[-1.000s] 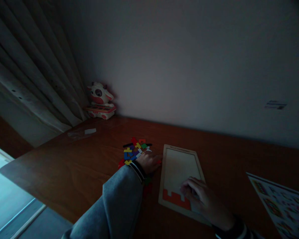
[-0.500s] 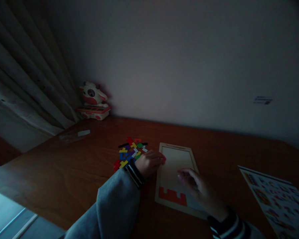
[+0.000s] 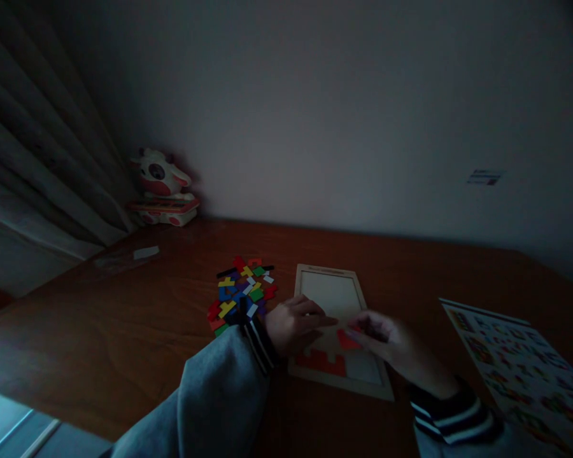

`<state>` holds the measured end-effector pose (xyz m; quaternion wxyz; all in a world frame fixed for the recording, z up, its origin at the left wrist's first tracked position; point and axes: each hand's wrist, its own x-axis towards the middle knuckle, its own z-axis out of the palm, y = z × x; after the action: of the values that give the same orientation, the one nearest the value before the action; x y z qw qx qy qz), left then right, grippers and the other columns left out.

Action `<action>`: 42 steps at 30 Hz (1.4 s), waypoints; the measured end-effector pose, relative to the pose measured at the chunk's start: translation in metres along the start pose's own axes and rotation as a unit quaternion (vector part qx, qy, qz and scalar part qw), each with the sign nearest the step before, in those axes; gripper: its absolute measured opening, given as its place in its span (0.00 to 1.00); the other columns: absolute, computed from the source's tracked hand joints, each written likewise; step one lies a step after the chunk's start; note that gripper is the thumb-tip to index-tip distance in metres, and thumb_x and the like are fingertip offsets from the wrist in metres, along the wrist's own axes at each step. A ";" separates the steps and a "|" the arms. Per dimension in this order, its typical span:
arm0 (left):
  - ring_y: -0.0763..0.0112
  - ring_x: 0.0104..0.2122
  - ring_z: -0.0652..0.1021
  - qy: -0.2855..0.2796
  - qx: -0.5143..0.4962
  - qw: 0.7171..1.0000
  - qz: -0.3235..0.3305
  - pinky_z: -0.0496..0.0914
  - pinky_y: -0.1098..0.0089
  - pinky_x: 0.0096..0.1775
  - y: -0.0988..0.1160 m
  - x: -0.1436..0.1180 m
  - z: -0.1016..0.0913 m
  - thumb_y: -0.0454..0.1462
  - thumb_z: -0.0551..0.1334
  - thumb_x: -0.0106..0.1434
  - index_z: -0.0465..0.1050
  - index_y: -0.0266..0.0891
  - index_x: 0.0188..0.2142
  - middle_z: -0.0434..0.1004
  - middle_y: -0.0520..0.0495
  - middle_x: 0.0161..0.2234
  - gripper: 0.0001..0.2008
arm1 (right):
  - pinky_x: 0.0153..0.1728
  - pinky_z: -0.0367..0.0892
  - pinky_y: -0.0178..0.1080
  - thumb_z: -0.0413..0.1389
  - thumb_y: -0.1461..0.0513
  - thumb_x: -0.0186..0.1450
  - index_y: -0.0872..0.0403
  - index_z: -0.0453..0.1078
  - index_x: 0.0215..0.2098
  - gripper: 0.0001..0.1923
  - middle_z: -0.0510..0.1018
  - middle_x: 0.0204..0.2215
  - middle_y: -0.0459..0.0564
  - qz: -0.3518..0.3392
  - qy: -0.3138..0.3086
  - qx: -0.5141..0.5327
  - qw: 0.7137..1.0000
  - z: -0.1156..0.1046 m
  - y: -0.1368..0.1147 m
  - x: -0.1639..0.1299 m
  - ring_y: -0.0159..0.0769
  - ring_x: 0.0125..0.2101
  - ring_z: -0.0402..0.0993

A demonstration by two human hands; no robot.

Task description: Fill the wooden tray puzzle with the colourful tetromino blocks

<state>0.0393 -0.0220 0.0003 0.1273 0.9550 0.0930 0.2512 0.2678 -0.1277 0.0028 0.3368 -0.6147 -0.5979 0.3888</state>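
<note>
A wooden puzzle tray (image 3: 329,289) lies flat on the brown table, with orange-red pieces (image 3: 321,362) fitted along its near edge. My left hand (image 3: 293,324) rests over the tray's left rim, fingers stretched to the right. My right hand (image 3: 386,340) hovers over the tray's right side. Its fingertips hold a small red puzzle piece (image 3: 346,340) just above the fitted pieces. My left fingertips end close to that piece. A pile of loose coloured pieces (image 3: 241,292) lies left of the tray, beside my left wrist.
A printed sheet of coloured patterns (image 3: 516,362) lies at the right. A toy cow figure (image 3: 160,187) stands in the far left corner by the curtain (image 3: 42,172). A small clear bag with a white label (image 3: 141,254) lies on the table's left part. The room is dim.
My left hand moved from the pile's edge to over the tray, bringing a red piece. My right hand lifted off the tray's near edge and now meets that piece. The view shifted right.
</note>
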 end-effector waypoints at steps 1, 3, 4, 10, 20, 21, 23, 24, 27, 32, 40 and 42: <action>0.67 0.41 0.74 -0.013 0.014 1.000 0.003 0.71 0.67 0.45 -0.002 -0.001 0.001 0.39 0.58 0.68 0.73 0.42 0.53 0.77 0.44 0.43 0.15 | 0.29 0.66 0.35 0.57 0.47 0.62 0.53 0.73 0.36 0.17 0.77 0.28 0.46 0.007 0.008 -0.041 0.999 -0.004 0.002 -0.001 0.33 0.29 0.72; 0.65 0.41 0.74 -0.041 0.040 0.998 0.011 0.71 0.65 0.45 -0.004 -0.002 0.003 0.41 0.59 0.67 0.73 0.41 0.53 0.77 0.43 0.42 0.16 | 0.24 0.61 0.34 0.59 0.47 0.60 0.52 0.73 0.32 0.17 0.74 0.22 0.44 0.021 0.005 -0.105 0.994 -0.009 0.006 -0.004 0.32 0.24 0.68; 0.64 0.41 0.74 -0.053 0.051 0.997 0.015 0.70 0.65 0.45 -0.004 -0.002 0.004 0.42 0.59 0.67 0.73 0.41 0.52 0.77 0.43 0.42 0.16 | 0.23 0.60 0.33 0.59 0.47 0.59 0.52 0.73 0.30 0.17 0.73 0.21 0.43 0.027 -0.001 -0.122 0.992 -0.010 0.007 -0.005 0.31 0.23 0.67; 0.66 0.42 0.75 -0.091 0.069 0.993 0.021 0.69 0.66 0.45 -0.002 -0.003 0.004 0.40 0.55 0.69 0.75 0.42 0.48 0.76 0.44 0.43 0.13 | 0.27 0.64 0.34 0.59 0.47 0.60 0.52 0.72 0.29 0.17 0.75 0.25 0.46 0.016 -0.033 -0.142 0.989 -0.008 0.008 -0.006 0.33 0.27 0.71; 0.68 0.41 0.74 -0.089 0.054 0.994 0.016 0.69 0.67 0.45 -0.001 -0.004 0.003 0.39 0.55 0.68 0.76 0.43 0.46 0.75 0.44 0.43 0.12 | 0.32 0.65 0.36 0.63 0.47 0.57 0.50 0.74 0.32 0.17 0.74 0.33 0.47 -0.046 -0.051 -0.198 0.978 -0.006 0.000 -0.010 0.35 0.31 0.70; 0.68 0.41 0.74 -0.086 0.054 0.995 0.013 0.69 0.67 0.45 -0.001 -0.004 0.003 0.39 0.55 0.68 0.76 0.43 0.45 0.75 0.44 0.43 0.12 | 0.31 0.65 0.36 0.62 0.46 0.58 0.50 0.74 0.32 0.16 0.75 0.32 0.47 -0.048 -0.054 -0.198 0.978 -0.006 -0.001 -0.010 0.35 0.30 0.70; 0.67 0.42 0.74 -0.080 0.055 0.995 0.010 0.68 0.66 0.45 -0.002 -0.004 0.004 0.39 0.55 0.69 0.76 0.43 0.45 0.75 0.44 0.43 0.12 | 0.30 0.64 0.36 0.59 0.46 0.61 0.50 0.75 0.30 0.17 0.75 0.29 0.46 -0.050 -0.066 -0.194 0.977 -0.005 -0.001 -0.010 0.34 0.29 0.71; 0.67 0.41 0.74 -0.079 0.056 0.995 0.009 0.68 0.66 0.45 -0.002 -0.004 0.005 0.39 0.55 0.69 0.76 0.43 0.45 0.75 0.44 0.43 0.12 | 0.29 0.64 0.36 0.57 0.46 0.62 0.50 0.76 0.29 0.18 0.75 0.28 0.47 -0.052 -0.074 -0.193 0.977 -0.005 -0.001 -0.010 0.34 0.28 0.71; 0.67 0.41 0.74 -0.082 0.055 0.995 0.013 0.69 0.66 0.44 -0.002 -0.004 0.005 0.39 0.55 0.68 0.76 0.43 0.45 0.75 0.44 0.43 0.12 | 0.29 0.63 0.36 0.54 0.46 0.65 0.50 0.77 0.30 0.20 0.77 0.28 0.47 -0.056 -0.088 -0.195 0.975 -0.005 -0.002 -0.009 0.34 0.28 0.72; 0.67 0.41 0.75 -0.082 0.062 0.995 0.014 0.69 0.66 0.44 -0.003 -0.005 0.006 0.40 0.54 0.69 0.76 0.44 0.46 0.75 0.44 0.43 0.13 | 0.28 0.62 0.36 0.52 0.45 0.65 0.50 0.75 0.26 0.22 0.77 0.24 0.46 -0.054 -0.067 -0.189 0.978 -0.004 -0.004 -0.007 0.34 0.26 0.71; 0.66 0.43 0.76 -0.083 0.067 0.994 0.002 0.69 0.66 0.45 -0.002 -0.004 0.003 0.38 0.51 0.71 0.71 0.42 0.52 0.76 0.43 0.44 0.15 | 0.31 0.65 0.36 0.47 0.45 0.68 0.51 0.71 0.30 0.23 0.78 0.27 0.48 -0.058 0.043 -0.184 0.980 0.003 0.009 0.002 0.35 0.28 0.73; 0.66 0.43 0.76 -0.076 0.072 0.994 -0.006 0.69 0.66 0.45 -0.001 -0.004 -0.001 0.38 0.51 0.71 0.71 0.42 0.53 0.76 0.43 0.44 0.15 | 0.33 0.66 0.37 0.47 0.46 0.68 0.51 0.71 0.33 0.21 0.79 0.30 0.49 -0.071 0.058 -0.185 0.978 0.005 0.013 0.004 0.36 0.30 0.75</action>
<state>0.0352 -0.0216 -0.0009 0.0665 0.9775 0.1065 0.1693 0.2696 -0.1249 -0.0109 0.2780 -0.6440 -0.6810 0.2100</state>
